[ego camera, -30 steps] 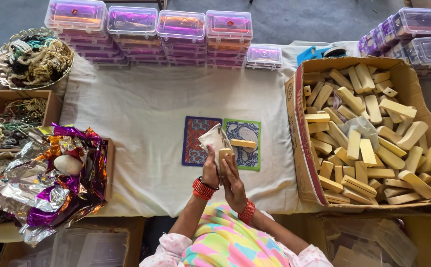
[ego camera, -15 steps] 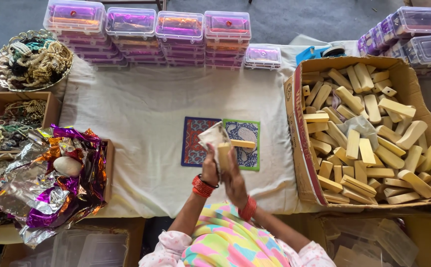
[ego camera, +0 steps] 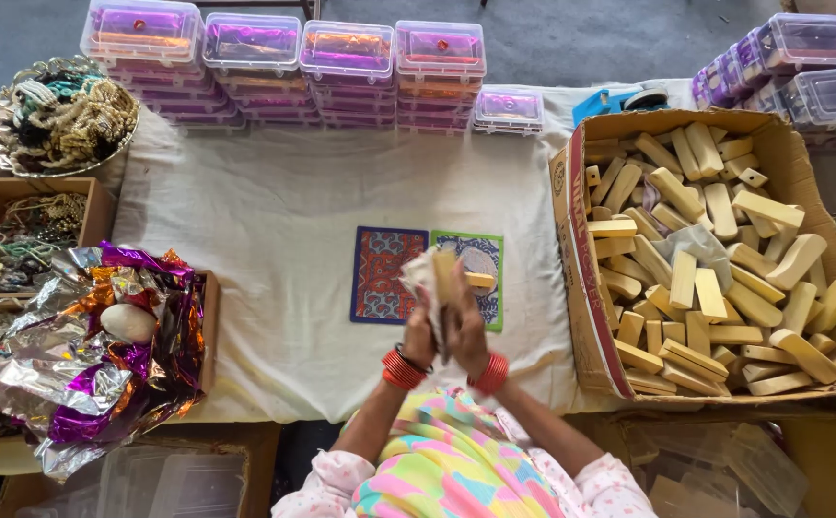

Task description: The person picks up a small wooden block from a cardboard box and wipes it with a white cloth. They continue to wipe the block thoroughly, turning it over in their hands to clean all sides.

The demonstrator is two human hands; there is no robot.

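Pale wood is what is held at the middle of the scene: a small wooden block [ego camera: 446, 278] is pinched between the two hands, which are raised together above the white cloth [ego camera: 274, 288] just near of two patterned cards [ego camera: 384, 273]. The block's long axis runs near to far, almost upright in the view, its far end standing clear above the fingertips. The left hand [ego camera: 421, 331] is pressed against the block's left side and seems also to be gripping a pale cloth or wrapper [ego camera: 418, 273], though the blur leaves it unclear which. The right hand [ego camera: 466, 326] is closed on the block's right side, fingers curled narrow around it, so that both hands are equally near the piece and touching it. A second short block [ego camera: 480, 280] is seen lying crosswise just right of the fingertips, on the green card. Well apart to the right, a cardboard box [ego camera: 571, 288] is filled with many like blocks; to the left, crumpled foil sheets [ego camera: 82, 355] are heaped, and clear lidded boxes [ego camera: 346, 53] are stacked along the far edge.
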